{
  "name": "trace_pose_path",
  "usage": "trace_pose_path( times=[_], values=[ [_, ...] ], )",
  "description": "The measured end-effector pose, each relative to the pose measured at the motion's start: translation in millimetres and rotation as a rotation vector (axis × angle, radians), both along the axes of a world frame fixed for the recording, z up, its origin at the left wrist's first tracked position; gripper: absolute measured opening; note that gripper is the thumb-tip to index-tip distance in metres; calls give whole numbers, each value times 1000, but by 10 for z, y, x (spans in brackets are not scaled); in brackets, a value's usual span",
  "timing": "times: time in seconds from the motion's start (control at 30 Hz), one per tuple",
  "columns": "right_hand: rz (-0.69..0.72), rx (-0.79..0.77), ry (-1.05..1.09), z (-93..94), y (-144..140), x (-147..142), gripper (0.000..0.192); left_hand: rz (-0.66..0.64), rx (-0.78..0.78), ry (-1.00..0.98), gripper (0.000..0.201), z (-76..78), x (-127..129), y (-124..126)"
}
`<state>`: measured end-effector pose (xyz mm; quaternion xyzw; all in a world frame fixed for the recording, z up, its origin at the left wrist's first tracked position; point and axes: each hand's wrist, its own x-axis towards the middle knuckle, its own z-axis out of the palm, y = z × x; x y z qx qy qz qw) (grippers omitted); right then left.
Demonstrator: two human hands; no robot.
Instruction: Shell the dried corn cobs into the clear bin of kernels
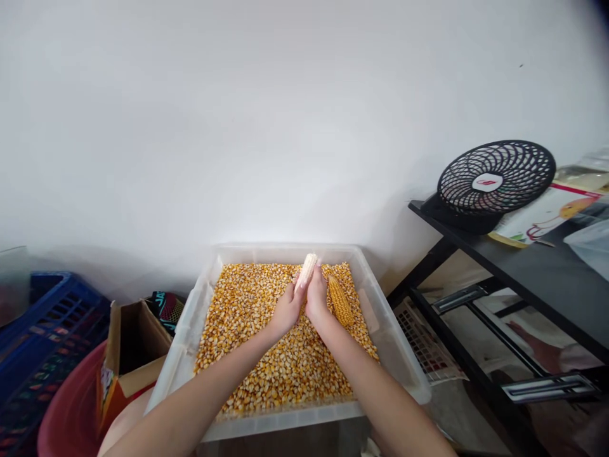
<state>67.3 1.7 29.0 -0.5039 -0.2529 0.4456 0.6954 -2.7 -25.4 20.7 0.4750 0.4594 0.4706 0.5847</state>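
Note:
Over a translucent plastic tub, my left hand and my right hand are both closed around a corn cob. The cob's upper end sticks out pale and bare of kernels; its lower part is hidden by my fingers. Loose yellow corn kernels spread in a thick layer across the tub. Just right of my right hand, an ear of corn covered in yellow kernels lies on top of them.
A black fan stands on a dark shelf rack to the right. An open cardboard box, a red basin and a blue crate are at the left. Behind the tub rises a white wall.

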Motion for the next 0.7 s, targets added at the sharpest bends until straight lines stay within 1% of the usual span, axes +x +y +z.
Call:
trace_pose_path(
  times=[0.1,0.2,0.4,0.5,0.57,0.63,0.7],
  values=[
    [-27,-22,-36,11,16,36,46,-38,191,80,40,-14,41,12],
    [-28,-28,-35,1,8,46,49,-73,256,82,42,-24,67,21],
    [40,-70,18,-104,13,28,54,-40,181,57,42,-115,77,-12],
    [49,-87,92,-147,55,12,56,-18,194,44,43,-129,67,-29],
    [49,-103,122,-159,92,18,59,-31,185,48,46,-115,58,-42],
    [57,-109,132,-160,130,46,60,-60,130,71,51,-94,49,-56],
    [65,-70,100,-154,162,91,61,-92,66,98,56,-76,40,-65]
  ],
)
